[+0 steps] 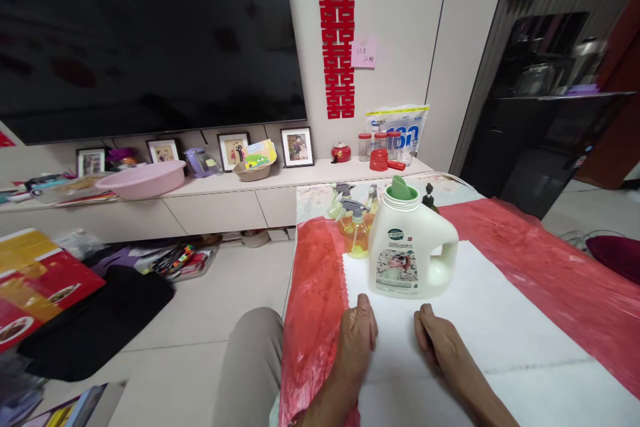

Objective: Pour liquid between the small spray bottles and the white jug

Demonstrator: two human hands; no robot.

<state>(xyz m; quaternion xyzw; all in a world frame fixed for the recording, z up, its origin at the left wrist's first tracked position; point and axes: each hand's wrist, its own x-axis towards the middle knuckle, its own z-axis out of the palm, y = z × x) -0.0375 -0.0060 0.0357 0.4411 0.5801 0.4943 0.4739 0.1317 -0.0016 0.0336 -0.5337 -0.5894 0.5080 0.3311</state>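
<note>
A white detergent jug (410, 247) with a green cap stands upright on a white sheet (500, 327) spread over a red plastic cover (313, 307) on the table. My left hand (357, 337) rests on the sheet's left edge, fingers curled under, a little in front of the jug. My right hand (440, 343) lies beside it on the sheet, fingers also curled, holding nothing I can see. Neither hand touches the jug. Two small yellow spray bottles (355, 230) stand just behind and left of the jug.
A low TV cabinet (215, 203) along the wall carries a pink basin (143, 179), photo frames and jars. A large dark TV (145, 40) hangs above. Bags and clutter (95, 320) cover the floor at left. My knee (253, 360) is beside the table.
</note>
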